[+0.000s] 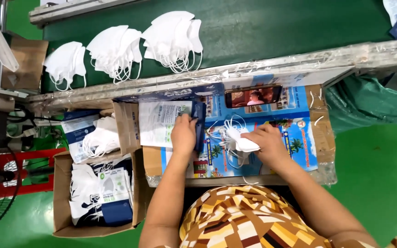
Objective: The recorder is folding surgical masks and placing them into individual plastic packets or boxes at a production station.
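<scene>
A soft white folded mask (pixel 243 143) with thin ear loops lies on the printed cardboard worktop (pixel 309 138), pinched in the right hand (pixel 267 142). The left hand (pixel 183 134) grips a flat plastic pouch (pixel 161 121). Three white mask stacks (pixel 116 50) rest on the green belt (pixel 276 27). A cardboard box (pixel 60 193) holds packed masks.

Left hand (pixel 183 134) grips mask pouch (pixel 161 123); right hand (pixel 266 143) pinches folded white masks (pixel 241 140).

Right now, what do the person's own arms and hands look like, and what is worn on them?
Both arms are bare from above the elbow down. The left hand and right hand wear no gloves; no rings or watch show. The only clothing visible is a garment with a brown, orange, yellow and white geometric print, covering the torso and right shoulder.
</scene>
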